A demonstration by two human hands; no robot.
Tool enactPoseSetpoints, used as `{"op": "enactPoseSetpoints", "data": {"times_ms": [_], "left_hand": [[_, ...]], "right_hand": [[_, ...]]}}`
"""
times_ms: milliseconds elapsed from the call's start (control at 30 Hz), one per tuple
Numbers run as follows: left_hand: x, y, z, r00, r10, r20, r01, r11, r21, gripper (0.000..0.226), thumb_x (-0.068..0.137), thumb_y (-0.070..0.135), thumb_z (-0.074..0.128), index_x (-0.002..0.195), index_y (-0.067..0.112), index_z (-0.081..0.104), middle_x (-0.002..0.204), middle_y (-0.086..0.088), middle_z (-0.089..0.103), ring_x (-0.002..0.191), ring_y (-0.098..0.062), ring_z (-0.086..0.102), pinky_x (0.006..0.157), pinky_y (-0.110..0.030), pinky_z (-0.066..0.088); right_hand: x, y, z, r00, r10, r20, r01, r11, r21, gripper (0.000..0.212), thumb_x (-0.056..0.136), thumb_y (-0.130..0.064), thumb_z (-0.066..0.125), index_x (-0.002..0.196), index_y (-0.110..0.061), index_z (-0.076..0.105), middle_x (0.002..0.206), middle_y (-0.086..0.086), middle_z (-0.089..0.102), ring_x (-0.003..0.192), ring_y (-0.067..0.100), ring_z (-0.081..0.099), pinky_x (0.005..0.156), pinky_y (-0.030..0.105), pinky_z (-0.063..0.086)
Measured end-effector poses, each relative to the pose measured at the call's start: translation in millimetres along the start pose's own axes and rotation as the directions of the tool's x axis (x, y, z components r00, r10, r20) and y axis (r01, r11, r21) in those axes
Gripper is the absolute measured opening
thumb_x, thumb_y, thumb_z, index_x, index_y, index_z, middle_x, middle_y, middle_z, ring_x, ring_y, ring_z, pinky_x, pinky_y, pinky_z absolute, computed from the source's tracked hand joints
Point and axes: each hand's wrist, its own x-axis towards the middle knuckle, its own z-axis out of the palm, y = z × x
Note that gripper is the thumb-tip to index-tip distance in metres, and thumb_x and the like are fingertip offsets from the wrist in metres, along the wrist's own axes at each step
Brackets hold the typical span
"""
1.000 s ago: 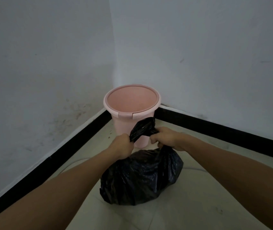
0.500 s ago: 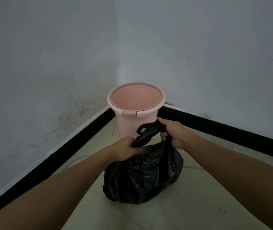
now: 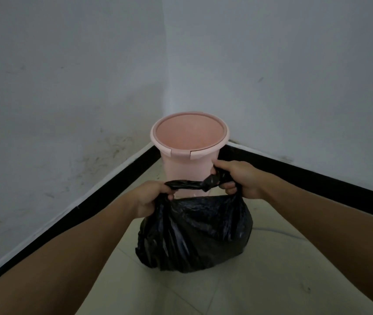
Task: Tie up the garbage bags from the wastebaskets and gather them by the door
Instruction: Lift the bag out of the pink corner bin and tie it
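Observation:
A full black garbage bag [image 3: 194,233] sits on the pale tiled floor in front of me. My left hand [image 3: 151,198] grips one twisted end of the bag's top. My right hand [image 3: 237,178] grips the other end. A knot of black plastic [image 3: 210,181] is stretched between the two hands, above the bag's body. Behind the bag, in the corner, stands a pink wastebasket [image 3: 190,151], upright with no liner and nothing visible inside.
Two white walls meet behind the wastebasket, with a black baseboard [image 3: 103,196] along the floor on both sides. A thin pale cable [image 3: 278,231] lies on the tiles to the right of the bag.
My hands have moved apart, the left one leftward and the right one up to the right. The twisted ends, bunched between them a second ago, are now drawn out into a tight knot.

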Motion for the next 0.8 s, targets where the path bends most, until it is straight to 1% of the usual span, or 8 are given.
{"op": "enactPoseSetpoints", "data": {"times_ms": [200,300,367,467,533,600,667,800], "left_hand": [[-2,4,10,1.0,-0.003,-0.014,0.002,0.995,-0.103,0.04,0.091,0.009,0.046,0.052,0.011,0.036,0.049,-0.006,0.046,0.045,-0.018,0.051,0.057,-0.027,0.047],[-5,1,11,0.999,-0.013,0.041,0.014,1.0,-0.009,0.022,0.089,0.01,0.05,0.067,0.01,0.049,0.05,0.0,0.039,0.049,-0.015,0.039,0.057,-0.027,0.037],[-7,0,11,0.995,-0.035,0.097,0.031,0.999,0.036,0.011,0.09,0.018,0.052,0.083,0.01,0.055,0.056,0.0,0.046,0.053,-0.015,0.043,0.059,-0.028,0.037],[-6,2,10,0.99,-0.088,0.113,0.085,0.996,0.033,0.037,0.094,0.044,0.048,0.098,0.008,0.059,0.07,-0.006,0.06,0.059,-0.019,0.054,0.06,-0.029,0.043],[-3,1,9,0.989,-0.12,0.088,0.121,0.993,-0.005,0.047,0.099,0.046,0.038,0.102,0.004,0.059,0.075,-0.012,0.066,0.065,-0.024,0.061,0.064,-0.032,0.048],[-1,-4,9,0.991,-0.131,0.03,0.13,0.991,0.029,0.038,0.102,0.03,0.034,0.101,0.002,0.06,0.078,-0.016,0.07,0.072,-0.026,0.064,0.074,-0.037,0.053],[1,-10,9,0.991,-0.131,-0.019,0.132,0.988,0.086,0.029,0.1,0.015,0.037,0.1,0.0,0.061,0.085,-0.018,0.07,0.08,-0.028,0.065,0.086,-0.041,0.052],[4,-14,11,0.996,-0.089,-0.016,0.09,0.993,0.083,0.029,0.094,0.018,0.052,0.111,-0.001,0.064,0.092,-0.014,0.067,0.083,-0.026,0.064,0.082,-0.037,0.054]], "right_hand": [[-5,-1,4,0.989,-0.145,0.025,0.139,0.866,-0.481,0.037,0.1,-0.028,0.054,0.091,0.002,0.074,0.077,-0.001,0.076,0.061,0.011,0.064,0.06,0.016,0.051],[-1,4,1,0.957,-0.29,-0.01,0.216,0.734,-0.644,0.029,0.097,-0.024,0.06,0.091,0.0,0.076,0.07,-0.005,0.074,0.065,0.009,0.066,0.063,0.014,0.051],[7,10,0,0.906,-0.423,0.001,0.276,0.589,-0.76,0.028,0.095,-0.024,0.061,0.089,-0.001,0.076,0.08,0.007,0.075,0.074,0.017,0.068,0.072,0.027,0.052],[11,18,4,0.853,-0.52,0.033,0.345,0.518,-0.783,0.026,0.096,-0.02,0.059,0.082,-0.004,0.073,0.079,0.007,0.071,0.076,0.021,0.065,0.073,0.034,0.05],[11,21,8,0.855,-0.515,0.052,0.374,0.544,-0.751,0.026,0.097,-0.017,0.058,0.075,-0.006,0.069,0.064,-0.008,0.064,0.06,0.006,0.056,0.06,0.023,0.042],[13,23,12,0.89,-0.456,0.019,0.354,0.663,-0.659,0.029,0.097,-0.021,0.059,0.078,-0.001,0.07,0.064,0.003,0.065,0.058,0.002,0.05,0.061,0.021,0.038],[16,27,11,0.931,-0.363,-0.044,0.287,0.801,-0.526,0.033,0.095,-0.028,0.062,0.089,0.003,0.073,0.074,0.025,0.06,0.067,0.016,0.049,0.066,0.028,0.037],[17,29,11,0.965,-0.25,-0.083,0.207,0.914,-0.348,0.032,0.09,-0.028,0.067,0.099,0.002,0.074,0.085,0.011,0.06,0.078,0.021,0.05,0.073,0.032,0.038]]}}
